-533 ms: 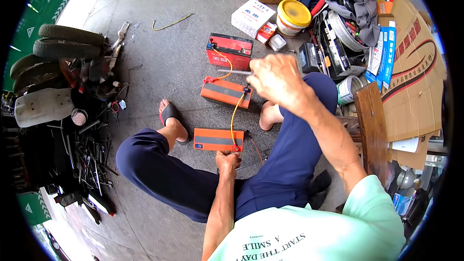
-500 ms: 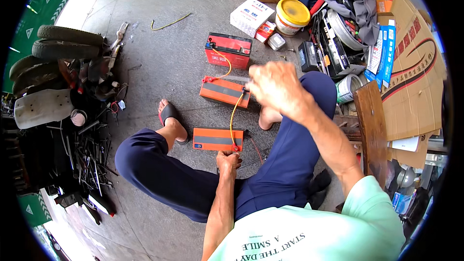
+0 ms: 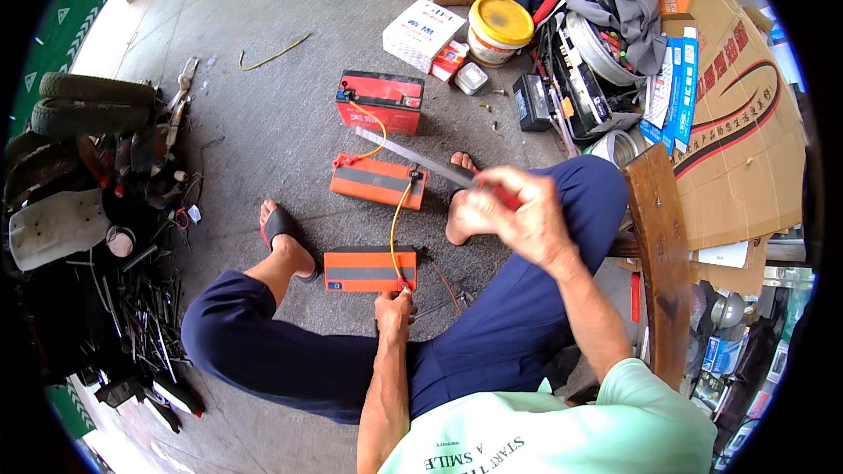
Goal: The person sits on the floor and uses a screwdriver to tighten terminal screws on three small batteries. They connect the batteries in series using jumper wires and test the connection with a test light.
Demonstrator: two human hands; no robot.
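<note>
My left hand (image 3: 393, 311) is closed at the near edge of the nearest orange battery (image 3: 351, 277), just below its red terminal. What its fingers grip is hidden. A yellow wire (image 3: 395, 230) runs from that terminal to the middle orange battery (image 3: 362, 184). Another yellow wire (image 3: 376, 123) links the middle battery to the red battery (image 3: 386, 118) behind it. Raised above the right foot, my right hand (image 3: 527, 211) is closed on a long, flat grey blade-like tool (image 3: 413, 154) with red showing at the grip. Its tip points up-left, toward the red battery.
A loose yellow wire (image 3: 277, 53) lies on the floor farther off. Back right are a white box (image 3: 421, 35), a yellow-lidded bucket (image 3: 500, 22) and a small black battery (image 3: 530, 104). Tyres (image 3: 92, 118) and scattered tools (image 3: 145, 325) lie left. A wooden board (image 3: 660, 263) stands right.
My right hand has drawn back from the middle battery's right end, and the long blade now shows plainly. My left hand stays at the nearest battery. The whole view has shifted slightly.
</note>
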